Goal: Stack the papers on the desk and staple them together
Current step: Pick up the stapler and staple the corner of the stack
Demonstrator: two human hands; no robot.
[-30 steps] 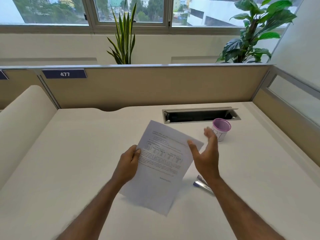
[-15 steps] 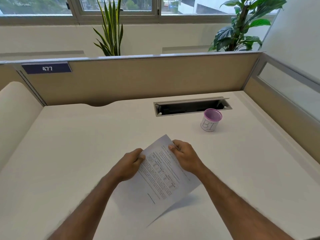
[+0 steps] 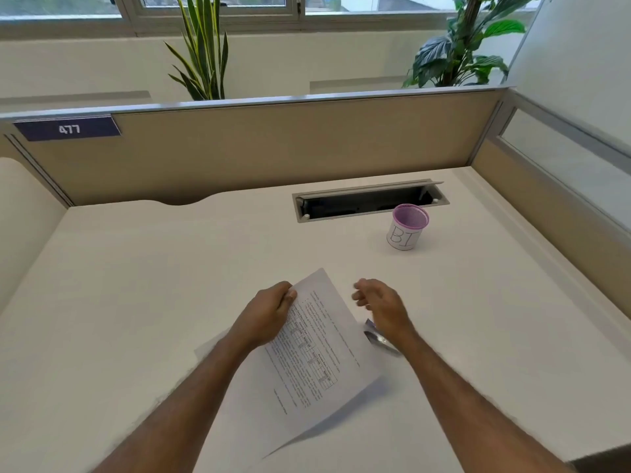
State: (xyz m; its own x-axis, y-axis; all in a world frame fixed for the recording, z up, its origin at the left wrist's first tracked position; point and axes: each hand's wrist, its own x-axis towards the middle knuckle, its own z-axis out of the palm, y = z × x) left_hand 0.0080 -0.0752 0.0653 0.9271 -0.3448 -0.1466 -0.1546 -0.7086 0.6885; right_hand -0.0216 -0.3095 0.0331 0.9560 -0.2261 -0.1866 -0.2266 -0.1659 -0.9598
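On the worktop (image 3: 119, 302), the left hand (image 3: 264, 314) pinched the papers (image 3: 317, 356) by their far edge while the right hand's (image 3: 384, 307) fingers (image 3: 358, 296) hung released beside them above the stapler (image 3: 379, 337), so the one-sided hold might let sheets slip askew.

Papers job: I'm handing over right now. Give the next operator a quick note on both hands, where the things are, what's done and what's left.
Left hand: pinching the papers at their top left edge, sheets lifted off the desk.
Right hand: open, empty, hovering just right of the papers.
Stapler: on the desk, partly hidden under the right wrist.
Done: papers gathered in one hand.
Left: square the stack, pick up the stapler, staple. No staple visible yet.
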